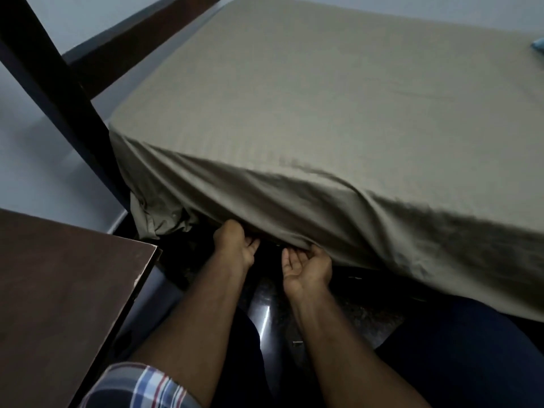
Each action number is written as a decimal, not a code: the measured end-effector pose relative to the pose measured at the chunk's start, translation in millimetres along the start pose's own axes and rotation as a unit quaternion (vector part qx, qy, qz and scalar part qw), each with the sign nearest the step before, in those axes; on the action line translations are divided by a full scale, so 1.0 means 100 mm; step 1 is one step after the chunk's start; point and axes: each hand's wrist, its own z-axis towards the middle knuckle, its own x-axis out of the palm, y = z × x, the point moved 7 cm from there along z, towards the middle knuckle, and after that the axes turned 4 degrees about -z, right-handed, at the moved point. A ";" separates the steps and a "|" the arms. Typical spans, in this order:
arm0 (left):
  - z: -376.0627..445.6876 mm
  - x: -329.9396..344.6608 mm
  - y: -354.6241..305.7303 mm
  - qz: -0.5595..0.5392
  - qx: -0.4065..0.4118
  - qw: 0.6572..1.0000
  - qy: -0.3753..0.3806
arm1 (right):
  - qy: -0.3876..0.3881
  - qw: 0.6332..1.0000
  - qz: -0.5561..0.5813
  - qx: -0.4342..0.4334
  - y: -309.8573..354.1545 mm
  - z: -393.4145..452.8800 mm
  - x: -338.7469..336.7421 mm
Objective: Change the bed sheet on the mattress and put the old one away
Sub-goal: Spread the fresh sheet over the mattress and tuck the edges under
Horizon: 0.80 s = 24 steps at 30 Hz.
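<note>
Olive bed sheet (323, 113) covering mattress, both hands at 6 o'clock under its hanging edge; left hand (234, 245) fingers curled gripping hem, right hand (306, 269) palm up pinching hem

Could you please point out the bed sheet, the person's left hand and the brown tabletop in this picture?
bed sheet (323, 92): head view, on its flat top surface.
left hand (234, 244): head view, middle of the hand at the sheet's lower edge.
brown tabletop (59, 290): head view, on its bare surface.
</note>
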 end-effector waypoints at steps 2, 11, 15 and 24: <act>0.01 -0.04 0.03 0.014 0.022 1.000 -0.015 | -0.003 0.999 -0.037 0.009 -0.01 0.03 -0.07; 0.25 -0.47 -0.17 0.306 0.134 0.937 -0.104 | -0.045 0.979 -0.197 -0.006 -0.13 0.08 -0.10; 0.36 -0.67 -0.14 0.346 0.153 0.918 -0.119 | -0.079 0.978 -0.194 -0.017 -0.08 0.09 -0.24; 0.41 -0.65 -0.01 0.241 0.107 0.961 -0.083 | -0.098 0.975 -0.198 0.003 -0.09 0.21 -0.45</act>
